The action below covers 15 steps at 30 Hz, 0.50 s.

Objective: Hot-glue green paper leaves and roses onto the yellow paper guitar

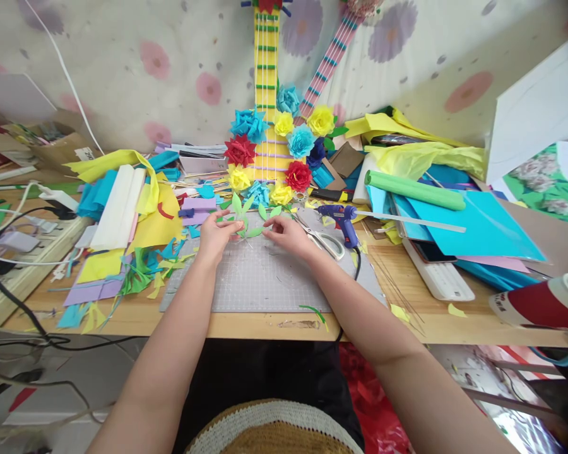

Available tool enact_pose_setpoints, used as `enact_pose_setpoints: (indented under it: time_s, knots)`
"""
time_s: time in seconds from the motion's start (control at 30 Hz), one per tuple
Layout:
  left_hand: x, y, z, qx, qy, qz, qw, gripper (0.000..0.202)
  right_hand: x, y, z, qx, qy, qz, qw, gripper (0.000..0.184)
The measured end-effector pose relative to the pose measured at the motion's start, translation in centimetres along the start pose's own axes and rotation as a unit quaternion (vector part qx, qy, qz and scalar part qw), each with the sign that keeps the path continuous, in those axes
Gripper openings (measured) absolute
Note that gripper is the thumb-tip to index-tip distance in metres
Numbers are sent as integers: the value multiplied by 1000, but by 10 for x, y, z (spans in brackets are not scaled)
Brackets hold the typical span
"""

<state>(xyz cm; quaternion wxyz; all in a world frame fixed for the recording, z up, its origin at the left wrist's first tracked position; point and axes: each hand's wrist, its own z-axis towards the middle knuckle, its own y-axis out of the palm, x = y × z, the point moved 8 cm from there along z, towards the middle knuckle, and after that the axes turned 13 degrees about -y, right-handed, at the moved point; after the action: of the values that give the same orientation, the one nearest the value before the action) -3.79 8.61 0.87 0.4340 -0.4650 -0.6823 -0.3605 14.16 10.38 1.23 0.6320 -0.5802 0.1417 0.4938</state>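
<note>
- Table (246, 326): wooden, cluttered.
- Grey mat (250, 287): gridded, flat on table.
- Left hand (212, 238): fingers nearly closed, pinching green leaves (254, 232).
- Right hand (291, 237): fingers curled; cannot tell grip.
- Green leaves: between hands, over mat's far part.

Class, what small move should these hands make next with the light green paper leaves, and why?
Perhaps the right hand should adjust the nearest light green, pointed paper leaf: its fingertips are close to that leaf, while the left hand pinches the leaf cluster.
</note>
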Motion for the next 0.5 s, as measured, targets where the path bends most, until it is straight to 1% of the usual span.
enact_pose_setpoints:
  time_s: [0.1,0.2,0.27,0.4,0.5]
  knots:
    - [-2,2,0,-7,-3,8,1000,49,-13,6,5,-46,-52,-106,992,21]
    - [-1,0,0,-2,0,6,1000,47,-24,12,12,-97,-92,-170,976,23]
    - [1,-2,1,2,5,3,1000,47,-26,15,18,-118,-96,-188,970,24]
    - [1,-5,3,6,2,-3,1000,45,-25,20,33,-134,-82,-207,966,22]
    - [0,-6,4,7,-5,-12,1000,45,-27,31,40,-146,-84,-211,963,20]
